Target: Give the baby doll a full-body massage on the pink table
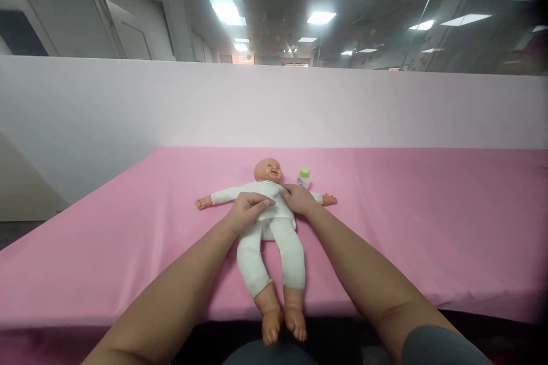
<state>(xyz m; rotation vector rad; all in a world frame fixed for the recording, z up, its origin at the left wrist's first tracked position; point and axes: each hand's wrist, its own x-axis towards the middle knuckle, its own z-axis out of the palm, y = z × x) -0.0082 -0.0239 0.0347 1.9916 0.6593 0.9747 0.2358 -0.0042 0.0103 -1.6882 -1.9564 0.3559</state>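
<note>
A baby doll (pixel 270 228) in a white top and white leggings lies on its back, head away from me, arms spread wide and bare feet over the table's near edge. My left hand (pixel 250 209) rests on the left side of its torso, fingers and thumb closed over the cloth. On the other side of the chest, near the shoulder, my right hand (pixel 298 199) grips with its thumb on the front. Some fingertips are hidden. Just beyond my right hand, a small clear bottle with a green cap (pixel 303 177) stands beside the doll.
Pink cloth (pixel 406 211) covers the table. A low white wall (pixel 274 105) runs along its far edge. Behind it are an open door (pixel 135 31) at the left, a glass partition and lit ceiling panels.
</note>
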